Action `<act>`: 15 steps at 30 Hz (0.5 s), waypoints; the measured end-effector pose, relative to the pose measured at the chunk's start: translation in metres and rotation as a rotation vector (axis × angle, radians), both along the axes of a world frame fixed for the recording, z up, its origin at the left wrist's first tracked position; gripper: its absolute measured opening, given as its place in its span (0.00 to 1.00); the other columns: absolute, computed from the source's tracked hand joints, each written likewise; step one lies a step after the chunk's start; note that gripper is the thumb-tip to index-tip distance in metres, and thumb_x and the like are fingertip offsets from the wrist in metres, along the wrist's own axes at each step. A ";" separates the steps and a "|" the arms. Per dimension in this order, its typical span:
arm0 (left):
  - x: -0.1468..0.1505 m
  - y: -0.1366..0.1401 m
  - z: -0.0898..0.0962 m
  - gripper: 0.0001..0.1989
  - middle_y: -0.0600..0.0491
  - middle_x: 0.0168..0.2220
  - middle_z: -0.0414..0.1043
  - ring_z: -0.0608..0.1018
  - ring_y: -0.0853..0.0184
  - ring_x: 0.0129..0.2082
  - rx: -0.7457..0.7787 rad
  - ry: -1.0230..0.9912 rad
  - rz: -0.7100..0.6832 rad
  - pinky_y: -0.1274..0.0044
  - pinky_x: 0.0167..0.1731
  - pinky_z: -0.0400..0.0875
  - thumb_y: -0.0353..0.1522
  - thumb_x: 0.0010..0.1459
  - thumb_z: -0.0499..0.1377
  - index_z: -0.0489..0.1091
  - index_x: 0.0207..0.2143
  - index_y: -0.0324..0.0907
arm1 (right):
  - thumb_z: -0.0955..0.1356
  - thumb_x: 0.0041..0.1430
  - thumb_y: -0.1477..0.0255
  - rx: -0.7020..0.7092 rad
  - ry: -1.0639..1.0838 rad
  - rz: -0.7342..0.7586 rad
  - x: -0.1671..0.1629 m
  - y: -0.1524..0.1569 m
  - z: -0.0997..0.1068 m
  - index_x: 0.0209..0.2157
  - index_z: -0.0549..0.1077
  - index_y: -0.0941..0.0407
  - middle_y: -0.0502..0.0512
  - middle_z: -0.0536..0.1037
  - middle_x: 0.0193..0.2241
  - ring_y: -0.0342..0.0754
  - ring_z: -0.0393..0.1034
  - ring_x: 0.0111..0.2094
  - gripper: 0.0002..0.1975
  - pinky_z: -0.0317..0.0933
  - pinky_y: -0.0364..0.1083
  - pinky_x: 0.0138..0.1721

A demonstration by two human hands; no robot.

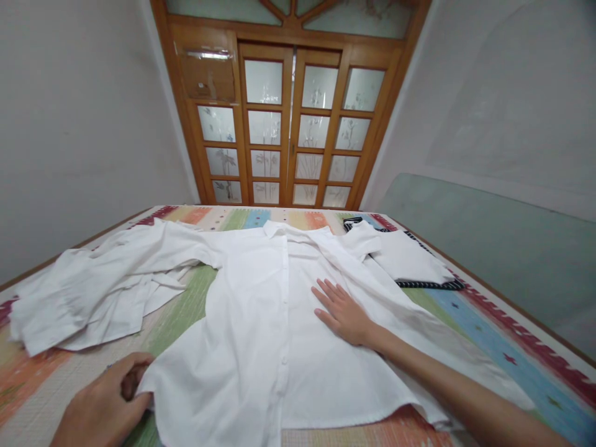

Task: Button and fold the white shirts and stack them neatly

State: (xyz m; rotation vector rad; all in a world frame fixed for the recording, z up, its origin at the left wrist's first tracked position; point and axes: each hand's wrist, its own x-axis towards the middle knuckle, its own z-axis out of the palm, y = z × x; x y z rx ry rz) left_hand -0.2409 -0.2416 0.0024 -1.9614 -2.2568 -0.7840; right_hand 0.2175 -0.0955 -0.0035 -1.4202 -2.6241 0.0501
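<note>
A white button-front shirt [251, 298] lies spread out before me, its collar at the far end and its front unbuttoned. My left hand [105, 400] pinches the lower left corner of the shirt's hem between thumb and fingers. On the right, my right hand [342, 310] rests flat on the inside of the shirt's back, fingers stretched out. The right front panel is folded outward beyond my right forearm.
Another white garment [102, 285] lies crumpled on the left. Folded white and black-trimmed clothes [410, 257] are stacked at the far right. A striped, multicoloured cloth [186, 316] covers the surface. Behind stand wooden doors [288, 124] with glass panes; a pale green panel [475, 230] is at right.
</note>
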 end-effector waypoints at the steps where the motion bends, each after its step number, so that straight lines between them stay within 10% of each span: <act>1: 0.002 -0.001 -0.001 0.18 0.53 0.31 0.78 0.79 0.63 0.29 0.031 0.033 -0.055 0.77 0.28 0.72 0.32 0.45 0.55 0.73 0.41 0.44 | 0.51 0.69 0.54 -0.009 -0.001 -0.003 0.000 -0.003 0.001 0.67 0.53 0.54 0.59 0.48 0.69 0.54 0.39 0.69 0.32 0.39 0.59 0.67; 5: 0.013 -0.002 -0.001 0.17 0.50 0.43 0.78 0.79 0.59 0.44 0.117 0.054 -0.277 0.73 0.44 0.73 0.34 0.48 0.55 0.71 0.43 0.46 | 0.53 0.69 0.55 -0.035 -0.012 -0.013 -0.004 -0.005 0.009 0.67 0.55 0.57 0.63 0.50 0.68 0.57 0.41 0.69 0.32 0.41 0.60 0.65; 15: 0.014 -0.005 -0.006 0.12 0.58 0.26 0.78 0.79 0.69 0.22 0.053 -0.101 -0.276 0.84 0.25 0.71 0.35 0.53 0.56 0.71 0.41 0.46 | 0.58 0.68 0.63 0.032 0.072 0.025 -0.046 0.054 0.032 0.54 0.70 0.61 0.69 0.66 0.59 0.57 0.59 0.61 0.21 0.52 0.57 0.60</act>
